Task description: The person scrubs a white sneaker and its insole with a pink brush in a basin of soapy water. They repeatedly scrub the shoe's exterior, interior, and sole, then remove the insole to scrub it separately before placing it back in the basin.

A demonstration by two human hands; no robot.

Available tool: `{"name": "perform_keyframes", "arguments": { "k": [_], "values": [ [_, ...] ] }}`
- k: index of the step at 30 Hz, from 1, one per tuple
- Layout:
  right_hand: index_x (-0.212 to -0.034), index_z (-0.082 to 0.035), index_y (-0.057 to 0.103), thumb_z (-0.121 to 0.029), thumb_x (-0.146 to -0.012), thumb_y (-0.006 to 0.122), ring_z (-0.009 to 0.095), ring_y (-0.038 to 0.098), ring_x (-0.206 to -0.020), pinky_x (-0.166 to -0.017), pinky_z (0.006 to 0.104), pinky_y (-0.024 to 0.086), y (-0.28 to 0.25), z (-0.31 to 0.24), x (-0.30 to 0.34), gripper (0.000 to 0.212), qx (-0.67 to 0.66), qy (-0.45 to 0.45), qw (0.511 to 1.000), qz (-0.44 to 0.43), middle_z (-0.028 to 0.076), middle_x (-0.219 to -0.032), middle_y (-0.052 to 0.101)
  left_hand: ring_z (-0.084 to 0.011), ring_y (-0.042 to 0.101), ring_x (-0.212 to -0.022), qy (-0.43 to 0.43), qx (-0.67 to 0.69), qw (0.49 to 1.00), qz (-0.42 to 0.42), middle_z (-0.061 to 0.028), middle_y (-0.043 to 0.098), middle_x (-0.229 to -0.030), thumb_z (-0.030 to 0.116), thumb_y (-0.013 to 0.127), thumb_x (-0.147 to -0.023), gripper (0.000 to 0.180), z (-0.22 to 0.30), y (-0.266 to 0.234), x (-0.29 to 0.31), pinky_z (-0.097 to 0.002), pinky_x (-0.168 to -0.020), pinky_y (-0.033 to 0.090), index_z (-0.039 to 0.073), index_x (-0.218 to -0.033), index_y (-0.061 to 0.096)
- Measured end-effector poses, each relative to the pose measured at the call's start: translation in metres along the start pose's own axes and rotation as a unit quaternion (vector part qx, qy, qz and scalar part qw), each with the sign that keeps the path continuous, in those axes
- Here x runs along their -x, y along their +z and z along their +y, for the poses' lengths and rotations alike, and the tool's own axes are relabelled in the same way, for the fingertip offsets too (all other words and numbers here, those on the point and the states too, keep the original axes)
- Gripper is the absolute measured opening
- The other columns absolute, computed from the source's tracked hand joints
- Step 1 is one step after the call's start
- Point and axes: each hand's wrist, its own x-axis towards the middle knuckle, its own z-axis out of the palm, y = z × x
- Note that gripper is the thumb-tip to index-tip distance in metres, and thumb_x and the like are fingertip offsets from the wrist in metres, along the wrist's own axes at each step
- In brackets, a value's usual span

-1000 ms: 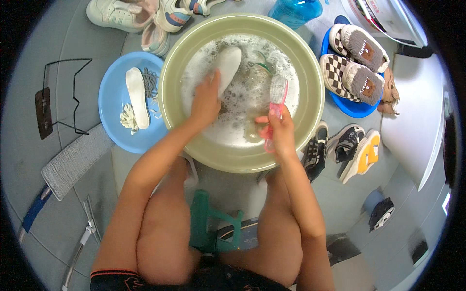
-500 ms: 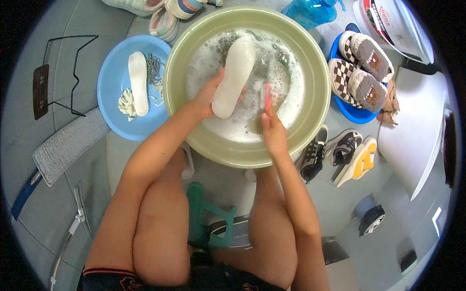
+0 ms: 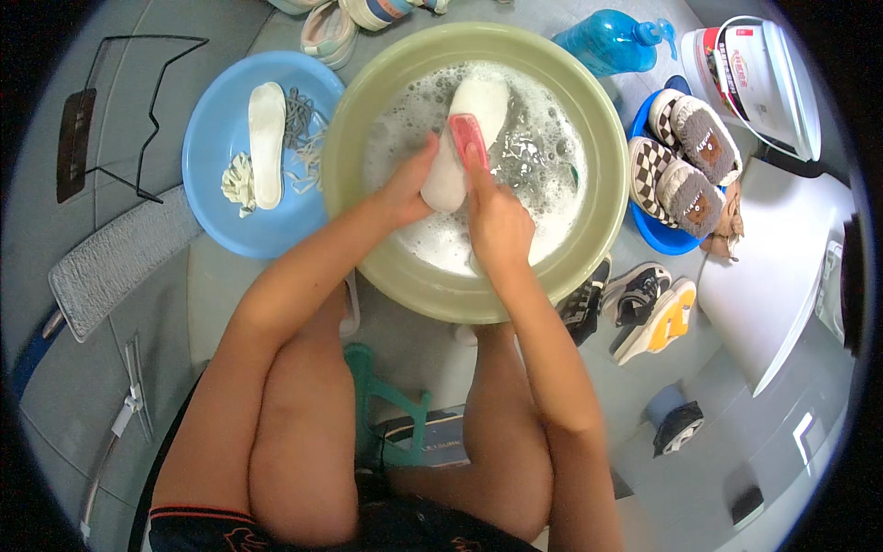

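Observation:
A large green basin (image 3: 349, 138) of soapy water stands before my knees. My left hand (image 3: 409, 189) grips the lower end of a white insole (image 3: 478, 101) that tilts up out of the foam. My right hand (image 3: 497, 216) holds a pink brush (image 3: 466, 138) pressed flat against the insole's surface. Both hands are over the basin's middle.
A blue basin (image 3: 212, 198) at left holds another white insole (image 3: 267, 143) and laces. A blue tray with checkered shoes (image 3: 681, 170) sits at right, sneakers (image 3: 644, 308) below it. A blue bottle (image 3: 602, 41) and white container (image 3: 768, 78) stand behind. A grey mop pad (image 3: 120, 258) lies left.
The brush has moved from beside the insole onto it. My right hand has shifted left toward the insole, which my left hand has turned more upright.

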Motion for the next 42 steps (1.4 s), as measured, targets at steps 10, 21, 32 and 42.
{"name": "perform_keyframes", "arguments": {
  "k": [10, 21, 32, 42],
  "values": [
    [-0.144, -0.018, 0.040, -0.015, -0.092, 0.054, 0.039, 0.061, -0.056, -0.053, 0.0489, 0.048, -0.042, -0.027, 0.069, 0.054, -0.132, -0.015, 0.976, -0.175, 0.022, -0.064, 0.059, -0.0316, 0.063, -0.096, -0.097, -0.048, 0.993, -0.038, -0.0209, 0.059, -0.121, 0.058, 0.028, -0.098, 0.067, 0.006, -0.004, 0.016, -0.0435, -0.080, 0.054, 0.009, -0.143, 0.034],
    [-0.144, -0.025, 0.040, -0.016, -0.092, 0.054, 0.038, 0.061, -0.056, -0.054, 0.0485, 0.048, -0.025, -0.028, 0.067, 0.055, -0.117, -0.016, 0.989, -0.087, 0.021, -0.068, 0.060, -0.0368, 0.051, -0.122, -0.062, 0.063, 0.994, -0.068, -0.0171, 0.044, -0.141, 0.055, 0.037, -0.097, 0.066, 0.005, -0.003, 0.019, -0.0526, -0.097, 0.046, 0.009, -0.145, 0.031],
    [-0.144, -0.023, 0.040, -0.020, -0.093, 0.053, 0.038, 0.062, -0.056, -0.052, 0.0485, 0.047, -0.002, -0.013, -0.014, 0.052, -0.050, 0.062, 0.995, -0.057, 0.022, -0.063, 0.060, -0.0278, 0.046, -0.126, -0.050, 0.066, 0.995, -0.063, -0.0117, 0.047, -0.139, 0.055, 0.028, -0.099, 0.061, 0.000, -0.001, 0.015, -0.0455, -0.109, 0.035, 0.013, -0.142, 0.036],
    [-0.144, -0.027, 0.038, -0.022, -0.096, 0.048, 0.041, 0.063, -0.062, -0.058, 0.0492, 0.049, 0.003, 0.025, -0.017, 0.049, -0.070, 0.103, 0.990, -0.060, 0.022, -0.068, 0.063, -0.0244, 0.061, -0.096, -0.129, -0.050, 0.990, -0.026, -0.0100, 0.061, -0.116, 0.054, 0.029, -0.100, 0.058, -0.013, -0.001, 0.020, -0.0403, -0.081, 0.052, 0.009, -0.132, 0.048]
  ]
}}
